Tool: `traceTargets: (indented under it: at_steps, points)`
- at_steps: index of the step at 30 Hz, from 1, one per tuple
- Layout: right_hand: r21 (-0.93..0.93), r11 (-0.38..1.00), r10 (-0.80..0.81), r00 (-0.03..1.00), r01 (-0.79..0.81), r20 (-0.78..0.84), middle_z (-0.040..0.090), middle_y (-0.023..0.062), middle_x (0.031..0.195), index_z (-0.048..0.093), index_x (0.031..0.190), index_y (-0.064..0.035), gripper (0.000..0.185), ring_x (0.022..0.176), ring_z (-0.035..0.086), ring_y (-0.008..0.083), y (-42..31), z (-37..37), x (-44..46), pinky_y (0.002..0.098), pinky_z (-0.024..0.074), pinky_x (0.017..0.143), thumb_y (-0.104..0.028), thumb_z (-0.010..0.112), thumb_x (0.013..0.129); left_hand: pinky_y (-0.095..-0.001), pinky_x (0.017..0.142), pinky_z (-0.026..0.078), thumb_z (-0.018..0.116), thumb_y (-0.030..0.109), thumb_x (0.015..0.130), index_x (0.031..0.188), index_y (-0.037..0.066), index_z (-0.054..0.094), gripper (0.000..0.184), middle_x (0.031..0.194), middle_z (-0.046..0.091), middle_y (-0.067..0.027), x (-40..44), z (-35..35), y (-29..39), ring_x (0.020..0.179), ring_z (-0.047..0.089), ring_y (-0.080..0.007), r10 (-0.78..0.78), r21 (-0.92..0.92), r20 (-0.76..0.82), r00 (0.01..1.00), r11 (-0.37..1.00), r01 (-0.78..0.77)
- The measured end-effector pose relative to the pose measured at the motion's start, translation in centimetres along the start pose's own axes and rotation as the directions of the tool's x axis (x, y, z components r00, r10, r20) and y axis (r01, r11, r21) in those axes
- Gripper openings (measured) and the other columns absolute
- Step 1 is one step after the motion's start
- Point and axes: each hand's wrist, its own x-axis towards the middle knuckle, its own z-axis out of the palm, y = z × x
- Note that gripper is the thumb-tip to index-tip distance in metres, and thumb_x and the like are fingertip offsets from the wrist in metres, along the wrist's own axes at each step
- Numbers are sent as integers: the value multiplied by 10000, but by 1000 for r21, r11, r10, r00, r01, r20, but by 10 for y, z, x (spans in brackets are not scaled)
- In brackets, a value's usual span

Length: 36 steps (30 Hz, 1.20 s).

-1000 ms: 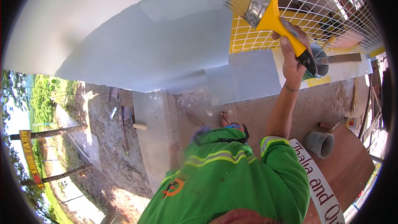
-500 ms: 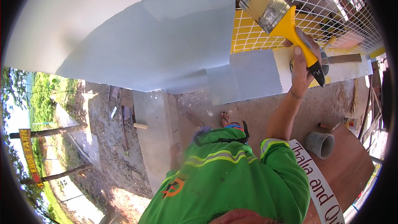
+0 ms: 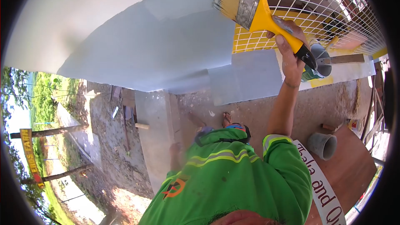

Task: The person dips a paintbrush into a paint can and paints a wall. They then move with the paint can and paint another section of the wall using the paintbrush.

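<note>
My right hand (image 3: 289, 46) is closed around the yellow handle of a wide paintbrush (image 3: 266, 14). Its pale bristles point up and left, in front of the edge of a large blue-grey painted surface (image 3: 166, 46); I cannot tell whether they touch it. Just below and right of that hand stands a paint can (image 3: 321, 54) with a green label and grey-blue inside. A flat wooden piece (image 3: 343, 59) lies at its rim. My left hand (image 3: 175, 150) hangs low by my side, blurred and dim, with its fingers not distinguishable.
White wire mesh (image 3: 300, 0) adjoins the painted surface. A blue-grey ledge (image 3: 254, 77) runs beneath it. On the ground at right are a grey bucket (image 3: 323, 146), a brown board (image 3: 354, 162) and a lettered white sign (image 3: 318, 179). A concrete step (image 3: 154, 133) lies at left.
My right hand has moved left with the paintbrush, bringing the bristles from in front of the mesh to the painted surface's edge. More of the paint can shows.
</note>
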Motion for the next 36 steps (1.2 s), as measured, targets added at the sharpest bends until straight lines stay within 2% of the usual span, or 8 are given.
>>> traceTargets:
  at_steps: [5,15,17,18,20,23,32,36]
  points:
    - [-37,999,2,999,-3,-40,623,160,1065,604,1088,9,228,864,639,209,2,-8,0,301,523,782,-53,624,869,-227,374,253,446,178,885,932,13,577,216,603,443,30,0,-4,-13,431,374,-77,-85,-63,53,995,994,88]
    - [-89,995,-39,996,31,-81,624,167,1086,613,1096,-69,229,912,652,237,10,-21,-1,335,559,760,-100,640,870,-232,391,299,450,199,887,966,1,576,247,674,502,-5,-3,2,-7,481,441,-94,45,108,8,999,993,-45]
    - [-80,996,-36,995,29,-91,625,166,1085,616,1096,-77,231,906,657,241,11,-23,-2,339,565,757,-107,645,869,-301,529,370,520,239,836,1011,67,599,258,786,555,-43,-3,1,-7,639,508,-164,17,235,-2,1000,972,-16]
    - [-85,996,-33,995,26,-90,625,166,1085,615,1097,-76,235,898,660,243,11,-25,-2,338,565,758,-109,647,867,-370,664,433,587,273,784,1053,131,621,306,888,599,-79,-3,0,-8,788,563,-231,-33,324,-11,999,945,35]
    - [-96,995,-28,996,20,-87,625,164,1085,615,1100,-76,242,883,666,248,12,-29,-3,337,565,761,-114,653,864,-370,678,446,589,281,786,1063,130,625,317,911,616,-88,-2,0,-9,807,579,-235,-51,317,-19,999,947,54]
    - [-85,996,-34,994,25,-101,625,162,1082,618,1095,-76,237,866,671,244,13,-30,-4,337,565,757,-122,653,866,-233,441,349,458,229,896,1004,0,590,286,763,564,-39,-3,1,-7,560,507,-112,-6,129,-13,1000,992,7]
    - [-151,988,-8,990,-14,-142,634,148,1033,619,1119,-20,279,853,657,222,-2,-29,-5,323,541,763,-134,649,866,-241,441,346,453,234,904,1028,-10,578,300,779,572,-50,-4,-1,-7,563,504,-115,-50,94,13,999,994,49]
    - [-56,998,-22,992,15,-121,633,135,996,620,1110,11,304,812,628,211,-6,-38,-13,322,503,762,-120,660,838,-238,412,312,453,215,902,1014,-16,575,284,727,549,-33,-2,-1,-8,512,468,-104,-38,63,20,999,997,37]
